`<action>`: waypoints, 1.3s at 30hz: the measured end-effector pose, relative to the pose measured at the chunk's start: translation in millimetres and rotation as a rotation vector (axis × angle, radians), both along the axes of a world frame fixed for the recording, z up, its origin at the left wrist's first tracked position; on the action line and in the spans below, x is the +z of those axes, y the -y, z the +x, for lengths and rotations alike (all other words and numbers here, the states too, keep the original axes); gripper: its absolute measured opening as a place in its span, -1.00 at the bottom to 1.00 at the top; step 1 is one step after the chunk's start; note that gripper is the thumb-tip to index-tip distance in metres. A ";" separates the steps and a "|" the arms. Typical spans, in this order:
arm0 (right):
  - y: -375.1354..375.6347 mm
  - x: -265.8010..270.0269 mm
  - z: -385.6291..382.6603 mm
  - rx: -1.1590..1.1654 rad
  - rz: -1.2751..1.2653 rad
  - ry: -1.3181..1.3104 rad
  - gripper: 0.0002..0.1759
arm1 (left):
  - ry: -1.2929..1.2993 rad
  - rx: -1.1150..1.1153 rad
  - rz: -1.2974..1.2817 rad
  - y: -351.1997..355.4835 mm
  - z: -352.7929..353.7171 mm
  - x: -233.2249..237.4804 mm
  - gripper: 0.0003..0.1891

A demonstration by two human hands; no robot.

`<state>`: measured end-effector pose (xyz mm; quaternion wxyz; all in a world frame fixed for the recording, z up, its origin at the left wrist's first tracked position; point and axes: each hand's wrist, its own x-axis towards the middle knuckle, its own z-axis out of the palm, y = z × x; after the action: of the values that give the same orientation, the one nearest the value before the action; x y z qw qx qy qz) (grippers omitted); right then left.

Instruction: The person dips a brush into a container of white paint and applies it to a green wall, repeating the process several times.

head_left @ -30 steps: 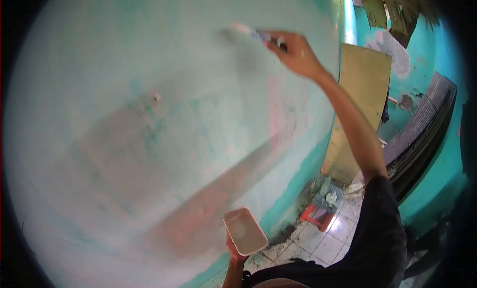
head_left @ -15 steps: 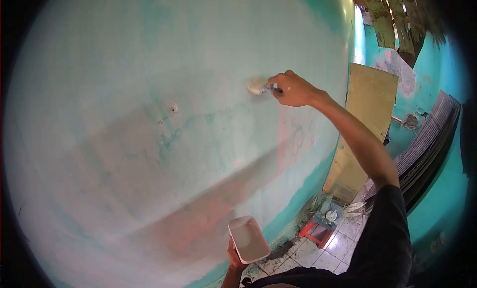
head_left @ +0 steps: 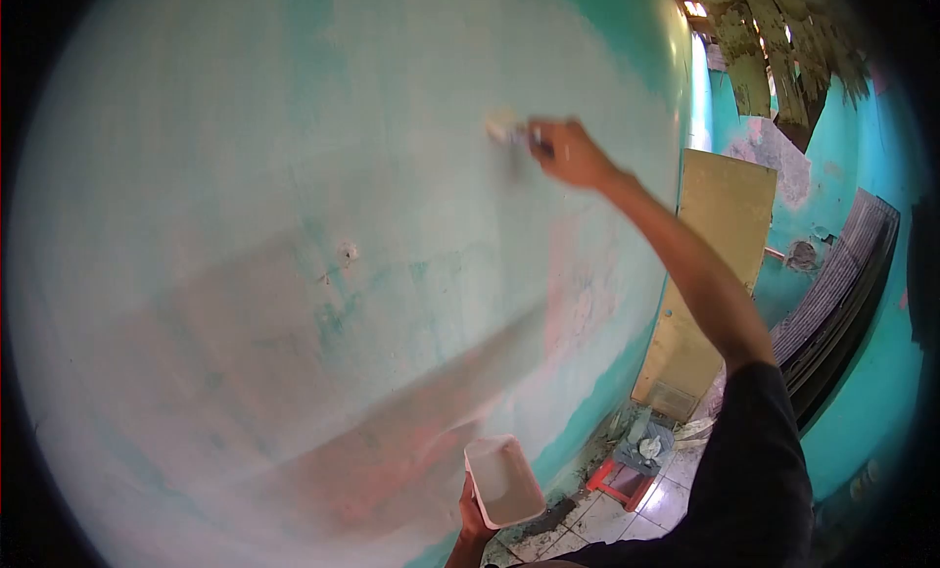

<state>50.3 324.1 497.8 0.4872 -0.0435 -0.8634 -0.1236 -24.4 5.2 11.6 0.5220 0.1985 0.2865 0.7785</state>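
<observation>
My right hand is closed round the handle of a paintbrush, blurred by motion, its pale bristles at the wall. The wall carries thin whitish paint over turquoise, with pinkish and grey patches lower down and a small hole in the plaster. Low in the view, my left hand grips the side of a white rectangular tub with pale paint inside. The tub's opening faces up toward me, below and away from the brush.
A red stool with a grey item on it stands on the tiled floor at lower right. Behind my right arm a yellowish board leans by the corner, with stacked corrugated sheets further right. Debris lies along the wall's foot.
My right hand and the brush have moved up the wall. The view has shifted slightly, and the tub sits a little further right in it, still in my left hand.
</observation>
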 end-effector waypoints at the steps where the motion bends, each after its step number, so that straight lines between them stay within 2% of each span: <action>1: 10.0 -34.6 6.1 -0.035 -0.003 0.026 -0.76 | -0.268 0.094 0.006 2.8 4.2 12.1 -0.37; 2: 14.2 -62.0 14.6 -0.122 -0.064 0.129 -0.73 | -0.257 0.082 -0.003 3.2 1.0 3.2 -0.37; 3: -0.8 -83.6 21.1 -0.168 0.018 0.215 -0.75 | 0.031 -0.049 -0.005 -0.7 -7.3 -12.1 -0.36; 4: 15.5 -71.4 29.2 -0.212 -0.146 0.470 -0.76 | 0.317 -0.180 -0.006 -4.9 -13.0 -23.0 -0.36; 5: 31.0 -52.9 35.2 -0.255 -0.314 0.719 -0.76 | 0.323 -0.198 -0.009 -8.7 -14.9 -33.3 -0.36; 7: 11.6 -7.5 31.9 -0.200 -0.099 0.513 -0.72 | 0.371 -0.220 0.041 -15.8 -17.6 -42.5 -0.35; 8: 24.3 39.5 30.8 -0.201 -0.084 0.483 -0.71 | 0.375 -0.230 0.047 -18.5 -15.8 -38.4 -0.35; 11: 36.9 153.1 25.3 -0.240 0.171 -0.010 -0.76 | 0.339 -0.230 0.035 -23.1 -11.3 -28.7 -0.35; 13: 61.7 198.1 25.5 -0.241 -0.010 -0.140 -0.63 | 0.444 -0.306 0.022 -28.9 -11.3 -29.5 -0.35; 14: 55.6 199.5 21.5 -0.251 -0.015 -0.136 -0.63 | 0.447 -0.315 0.014 -30.9 -11.1 -27.7 -0.35; 16: 36.8 187.0 7.8 -0.137 -0.016 -0.080 -0.61 | 0.369 -0.336 0.008 -33.1 -12.9 -26.9 -0.35; 17: 14.1 161.2 -5.4 -0.097 0.055 -0.001 -0.74 | 0.369 -0.339 -0.005 -30.7 -15.1 -31.7 -0.35; 18: 11.0 120.1 -16.1 -0.101 0.192 -0.176 -0.76 | 0.352 -0.343 -0.015 -32.7 -17.9 -35.3 -0.34; 19: 13.1 82.9 -13.2 -0.131 0.104 -0.134 -0.69 | 0.336 -0.347 -0.023 -34.4 -20.8 -37.3 -0.33; 22: 19.5 -51.1 0.3 -0.075 -0.068 -0.048 -0.79 | 0.399 -0.375 -0.028 -28.5 -29.6 -34.7 -0.32; 23: 39.3 -84.6 9.4 -0.171 -0.237 0.051 -0.78 | 0.401 -0.373 -0.034 -28.3 -32.7 -29.3 -0.32; 25: 41.6 -122.2 26.9 -0.212 -0.397 0.329 -0.77 | 0.446 -0.407 -0.038 -19.6 -36.8 -21.5 -0.35; 27: 39.6 -90.7 37.7 -0.306 -0.566 0.674 -0.80 | 0.425 -0.414 -0.051 -19.0 -40.2 -27.1 -0.35; 28: 33.1 -61.4 35.9 -0.232 -0.348 0.690 -0.81 | 0.398 -0.424 -0.055 -21.4 -43.5 -26.5 -0.34; 29: 8.1 -28.1 31.6 -0.151 -0.120 0.499 -0.72 | 0.391 -0.419 -0.045 -22.0 -43.9 -22.6 -0.34; 30: 1.4 27.0 27.8 -0.134 0.049 0.464 -0.73 | 0.314 -0.370 -0.036 -20.4 -41.0 -18.2 -0.34; 32: 37.1 131.3 24.9 -0.350 -0.057 0.341 -0.73 | 0.231 -0.314 -0.012 -20.4 -37.5 -9.1 -0.35; 33: 42.8 164.1 25.3 -0.232 -0.128 0.143 -0.72 | 0.286 -0.291 0.005 -20.6 -35.5 -6.0 -0.36; 34: 47.3 197.4 23.8 -0.266 -0.105 0.010 -0.67 | 0.345 -0.271 0.019 -21.0 -32.8 -3.3 -0.37; 35: 48.6 218.0 20.2 -0.299 -0.087 -0.119 -0.61 | 0.350 -0.268 0.024 -19.9 -29.6 -1.0 -0.37; 37: 40.4 221.8 10.9 -0.243 -0.112 -0.102 -0.62 | 0.428 -0.270 0.025 -17.0 -29.4 1.0 -0.38; 38: 33.9 217.5 5.1 -0.190 -0.139 -0.085 -0.63 | 0.428 -0.265 0.023 -15.5 -30.9 -1.3 -0.38; 39: 16.9 197.0 -4.2 -0.161 -0.005 -0.147 -0.69 | 0.399 -0.232 0.019 -15.0 -32.6 -4.7 -0.38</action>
<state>46.0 307.2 694.9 0.5377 -0.1230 -0.8193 -0.1568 -57.0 20.2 7.0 0.6523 0.0771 0.1457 0.7398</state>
